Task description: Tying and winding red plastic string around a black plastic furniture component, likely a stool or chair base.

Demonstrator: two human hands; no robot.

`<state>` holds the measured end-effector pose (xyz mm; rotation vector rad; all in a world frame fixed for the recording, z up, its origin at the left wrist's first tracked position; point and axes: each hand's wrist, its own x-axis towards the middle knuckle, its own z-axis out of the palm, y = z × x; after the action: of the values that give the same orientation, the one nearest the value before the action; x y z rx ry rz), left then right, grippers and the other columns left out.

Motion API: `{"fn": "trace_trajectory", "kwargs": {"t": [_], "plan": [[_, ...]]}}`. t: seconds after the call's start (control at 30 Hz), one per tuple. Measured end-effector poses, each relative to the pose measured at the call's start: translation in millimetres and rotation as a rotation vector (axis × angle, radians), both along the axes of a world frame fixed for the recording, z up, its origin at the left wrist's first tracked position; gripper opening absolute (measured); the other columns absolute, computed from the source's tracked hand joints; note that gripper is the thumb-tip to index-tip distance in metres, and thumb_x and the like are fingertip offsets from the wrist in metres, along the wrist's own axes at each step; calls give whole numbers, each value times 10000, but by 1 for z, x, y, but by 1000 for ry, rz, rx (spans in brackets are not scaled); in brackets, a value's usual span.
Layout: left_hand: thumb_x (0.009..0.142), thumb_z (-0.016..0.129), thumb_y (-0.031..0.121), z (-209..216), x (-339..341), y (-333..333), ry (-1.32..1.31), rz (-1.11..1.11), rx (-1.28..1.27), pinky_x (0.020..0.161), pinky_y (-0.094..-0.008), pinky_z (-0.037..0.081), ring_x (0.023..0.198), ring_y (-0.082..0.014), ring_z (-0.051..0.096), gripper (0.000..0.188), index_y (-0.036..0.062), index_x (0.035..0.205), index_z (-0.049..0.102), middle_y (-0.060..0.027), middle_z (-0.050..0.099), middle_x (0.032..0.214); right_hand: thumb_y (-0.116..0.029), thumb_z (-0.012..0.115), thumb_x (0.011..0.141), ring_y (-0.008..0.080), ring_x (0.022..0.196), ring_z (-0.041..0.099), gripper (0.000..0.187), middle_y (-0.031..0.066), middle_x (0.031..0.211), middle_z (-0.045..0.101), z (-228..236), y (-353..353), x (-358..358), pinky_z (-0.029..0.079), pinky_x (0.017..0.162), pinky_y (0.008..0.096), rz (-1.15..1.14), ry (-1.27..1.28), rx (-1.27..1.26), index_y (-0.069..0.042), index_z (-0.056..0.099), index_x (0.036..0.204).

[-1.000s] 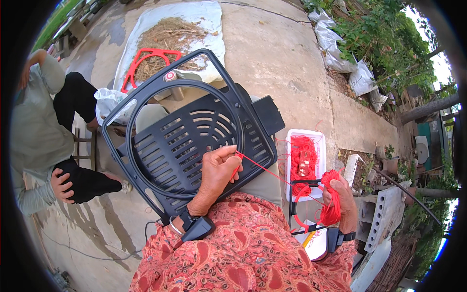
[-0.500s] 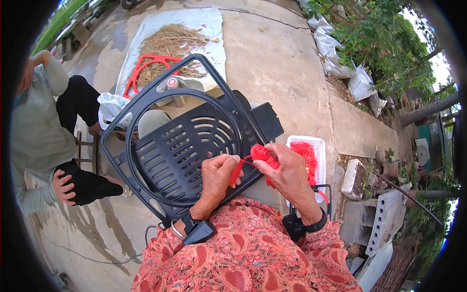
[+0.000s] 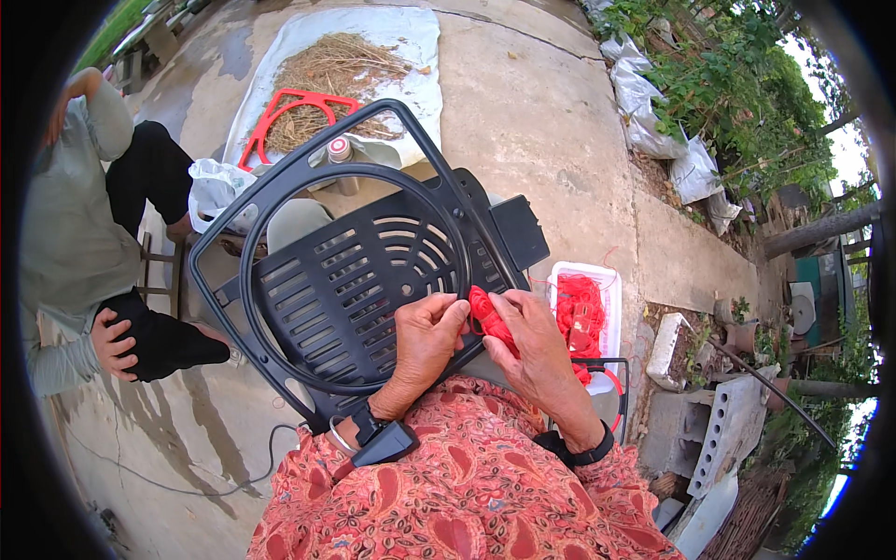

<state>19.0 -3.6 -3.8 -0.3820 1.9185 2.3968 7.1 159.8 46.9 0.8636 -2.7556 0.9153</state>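
Observation:
A black plastic frame (image 3: 217, 245) with a round ring (image 3: 245, 280) leans over a black slatted panel (image 3: 322, 271) in front of me. My right hand (image 3: 537, 345) grips a red bundle of cord (image 3: 487, 315) at the ring's near right side. Close beside it, my left hand (image 3: 425, 343) is closed, thumb against forefinger, at the ring's edge. A short loop of the red cord shows between my hands; its end is hidden in the left fingers.
A white basket (image 3: 611, 322) of red cord stands to the right. At left sits another person (image 3: 79, 224), a hand on one knee. Beyond the frame are a flask (image 3: 343, 168), a white plastic bag (image 3: 213, 191), a red frame (image 3: 271, 114) and dry stalks on a white sheet (image 3: 415, 56).
Both hands have drawn closer together, and the cord bundle has shifted left to the ring's edge. The red piece under my left palm has gone out of sight.

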Motion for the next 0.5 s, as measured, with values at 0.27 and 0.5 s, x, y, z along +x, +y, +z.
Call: {"fn": "trace_trajectory", "kwargs": {"t": [0.27, 0.5], "plan": [[866, 665, 77, 4, 11, 4, 118, -8, -354, 482, -306, 440, 508, -145, 601, 115, -36, 863, 682, -110, 640, 620, -34, 678, 817, 352, 887, 630, 333, 174, 969, 628, 6, 9, 0, 504, 777, 402, -183, -183, -63, 10, 574, 1130], [848, 662, 97, 1, 3, 3, 239, 60, -524, 514, -357, 448, 544, -302, 629, 132, -33, 858, 679, -199, 619, 647, -14, 648, 835, 389, 993, 634, 429, 212, 1097, 634, -7, -22, -19, 521, 821, 430, -102, -199, -392, 2, 510, 1241]]}}
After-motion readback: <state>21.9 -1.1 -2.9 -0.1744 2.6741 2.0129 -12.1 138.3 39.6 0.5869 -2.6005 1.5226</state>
